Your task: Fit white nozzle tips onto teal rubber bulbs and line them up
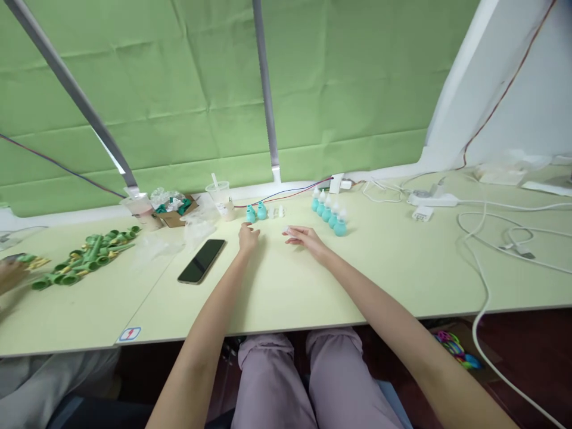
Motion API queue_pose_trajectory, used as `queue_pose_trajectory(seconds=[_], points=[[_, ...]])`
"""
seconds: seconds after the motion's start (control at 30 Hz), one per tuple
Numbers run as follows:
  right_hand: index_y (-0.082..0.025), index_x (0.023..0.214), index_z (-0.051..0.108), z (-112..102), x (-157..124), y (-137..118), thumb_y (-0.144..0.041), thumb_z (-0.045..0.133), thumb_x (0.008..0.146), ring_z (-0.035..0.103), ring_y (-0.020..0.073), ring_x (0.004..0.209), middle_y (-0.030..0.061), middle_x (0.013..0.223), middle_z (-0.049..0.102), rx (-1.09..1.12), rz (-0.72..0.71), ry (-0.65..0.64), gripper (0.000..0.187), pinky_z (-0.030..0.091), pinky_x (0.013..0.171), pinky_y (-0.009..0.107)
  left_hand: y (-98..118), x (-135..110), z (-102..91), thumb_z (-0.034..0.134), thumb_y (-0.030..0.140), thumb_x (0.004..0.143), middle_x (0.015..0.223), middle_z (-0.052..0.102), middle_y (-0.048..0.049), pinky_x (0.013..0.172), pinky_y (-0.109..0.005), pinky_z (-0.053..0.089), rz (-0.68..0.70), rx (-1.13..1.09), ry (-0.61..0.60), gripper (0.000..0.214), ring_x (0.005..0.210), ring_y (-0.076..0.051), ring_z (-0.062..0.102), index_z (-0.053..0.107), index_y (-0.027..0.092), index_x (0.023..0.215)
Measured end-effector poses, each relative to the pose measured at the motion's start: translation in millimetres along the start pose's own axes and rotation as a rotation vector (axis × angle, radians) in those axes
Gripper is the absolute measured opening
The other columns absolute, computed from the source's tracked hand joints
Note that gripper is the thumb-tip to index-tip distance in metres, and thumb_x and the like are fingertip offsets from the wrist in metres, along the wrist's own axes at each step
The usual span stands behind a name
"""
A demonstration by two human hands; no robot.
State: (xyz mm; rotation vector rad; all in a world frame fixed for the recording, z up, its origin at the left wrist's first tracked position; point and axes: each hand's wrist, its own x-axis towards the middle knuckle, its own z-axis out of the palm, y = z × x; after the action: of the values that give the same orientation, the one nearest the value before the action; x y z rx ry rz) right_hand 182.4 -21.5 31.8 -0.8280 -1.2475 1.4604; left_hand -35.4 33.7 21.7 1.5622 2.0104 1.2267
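Note:
My left hand (pixel 248 238) reaches forward over the table, thumb and fingers apart, just short of two small round teal squeeze bottles (pixel 261 211) that have no white tops on. Between the fingertips of my right hand (pixel 307 240) is a small whitish, translucent piece (pixel 288 230); its exact shape is too small to make out. A few small white nozzle tops (pixel 281 211) lie beside the teal bottles. To the right, several teal bottles with white pointed tops (pixel 339 225) stand upright in a slanting row.
A black phone (pixel 201 261) lies left of my left arm. Behind it are a plastic cup (pixel 220 200), clear bags and a cardboard box (pixel 175 216). Green tube-like pieces (pixel 92 256) lie near another person's hand (pixel 11 274). White cables and a power strip (pixel 432 199) spread across the right side.

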Motion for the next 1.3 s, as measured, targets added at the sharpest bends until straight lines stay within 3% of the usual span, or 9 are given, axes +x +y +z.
queue_pose_trajectory(seconds=[0.17, 0.3, 0.37, 0.53, 0.73, 0.87, 1.0, 1.17, 1.3], points=[[-0.021, 0.083, 0.073, 0.5, 6.9, 3.6, -0.046, 0.074, 0.062, 0.059, 0.0105, 0.061, 0.0045, 0.085, 0.071, 0.011, -0.052, 0.058, 0.033, 0.051, 0.063, 0.026, 6.1, 42.4, 0.2, 0.072, 0.028, 0.071, 0.118, 0.052, -0.0193, 0.092, -0.045, 0.038, -0.100, 0.046, 0.132, 0.046, 0.120, -0.036, 0.043, 0.047, 0.016, 0.108], [-0.022, 0.080, 0.073, -6.5, 13.6, 0.7, -0.049, 0.072, 0.063, 0.054, 0.0108, 0.055, 0.0045, 0.083, 0.071, 0.006, -0.162, 0.201, 0.032, 0.049, 0.060, 0.029, 6.5, 53.6, 12.4, 0.074, 0.036, 0.072, 0.119, 0.052, -0.0199, 0.091, -0.050, 0.038, -0.151, 0.055, 0.194, 0.044, 0.122, -0.040, 0.039, 0.050, 0.018, 0.104], [-0.021, 0.081, 0.073, -10.1, 15.2, -2.1, -0.048, 0.071, 0.064, 0.053, 0.0112, 0.056, 0.0049, 0.085, 0.071, 0.009, -0.176, 0.213, 0.032, 0.049, 0.060, 0.029, 4.5, 55.2, 18.1, 0.071, 0.035, 0.074, 0.114, 0.054, -0.0180, 0.091, -0.050, 0.038, -0.149, 0.063, 0.218, 0.036, 0.122, -0.039, 0.039, 0.052, 0.020, 0.101], [-0.020, 0.076, 0.071, -9.4, 13.8, -3.1, -0.048, 0.069, 0.065, 0.053, 0.0099, 0.055, 0.0043, 0.079, 0.069, 0.012, -0.126, 0.150, 0.030, 0.047, 0.059, 0.027, -1.6, 58.7, 18.9, 0.068, 0.029, 0.077, 0.108, 0.058, -0.0161, 0.090, -0.048, 0.039, -0.081, 0.081, 0.232, 0.025, 0.120, -0.037, 0.042, 0.055, 0.019, 0.096], [-0.025, 0.098, 0.059, -1.8, 13.1, 2.3, -0.046, 0.069, 0.064, 0.057, 0.0105, 0.057, 0.0002, 0.079, 0.068, 0.027, -0.128, 0.149, 0.040, 0.043, 0.052, 0.023, -3.2, 60.3, 10.3, 0.065, 0.016, 0.073, 0.093, 0.062, -0.0052, 0.090, -0.042, 0.042, 0.093, -0.010, 0.205, 0.016, 0.099, -0.025, 0.057, 0.060, 0.021, 0.087], [-0.023, 0.088, 0.055, -7.2, 18.4, 6.3, -0.048, 0.069, 0.062, 0.055, 0.0088, 0.054, -0.0003, 0.076, 0.068, 0.002, -0.129, 0.178, 0.039, 0.039, 0.049, 0.021, 6.0, 45.1, 13.0, 0.063, 0.016, 0.073, 0.093, 0.059, -0.0060, 0.088, -0.038, 0.044, 0.355, -0.131, 0.169, 0.022, 0.093, -0.023, 0.057, 0.061, 0.020, 0.094], [-0.020, 0.085, 0.059, -14.4, 23.0, 9.8, -0.048, 0.071, 0.060, 0.054, 0.0080, 0.054, 0.0028, 0.077, 0.069, -0.010, -0.149, 0.244, 0.039, 0.042, 0.051, 0.020, 21.8, 8.3, 21.5, 0.061, 0.017, 0.075, 0.101, 0.051, -0.0076, 0.097, -0.039, 0.040, 0.472, -0.101, 0.116, 0.028, 0.104, -0.024, 0.051, 0.064, 0.021, 0.102], [-0.017, 0.086, 0.062, -21.0, 21.4, 11.6, -0.032, 0.079, 0.053, 0.058, 0.0088, 0.057, 0.0024, 0.078, 0.069, -0.021, -0.148, 0.249, 0.041, 0.049, 0.055, 0.021, 34.5, -41.6, 33.0, 0.062, 0.022, 0.078, 0.103, 0.050, -0.0072, 0.095, -0.037, 0.041, 0.589, -0.096, -0.138, 0.024, 0.103, -0.022, 0.051, 0.063, 0.019, 0.102], [-0.015, 0.086, 0.064, -24.6, 15.8, 12.3, -0.029, 0.076, 0.060, 0.057, 0.0088, 0.053, 0.0024, 0.073, 0.068, -0.159, -0.148, 0.185, 0.032, 0.047, 0.047, 0.019, 34.4, -62.6, 31.3, 0.051, 0.028, 0.087, 0.097, 0.058, -0.0041, 0.087, -0.032, 0.044, 0.581, -0.077, -0.294, 0.021, 0.091, -0.019, 0.055, 0.057, 0.019, 0.105]])
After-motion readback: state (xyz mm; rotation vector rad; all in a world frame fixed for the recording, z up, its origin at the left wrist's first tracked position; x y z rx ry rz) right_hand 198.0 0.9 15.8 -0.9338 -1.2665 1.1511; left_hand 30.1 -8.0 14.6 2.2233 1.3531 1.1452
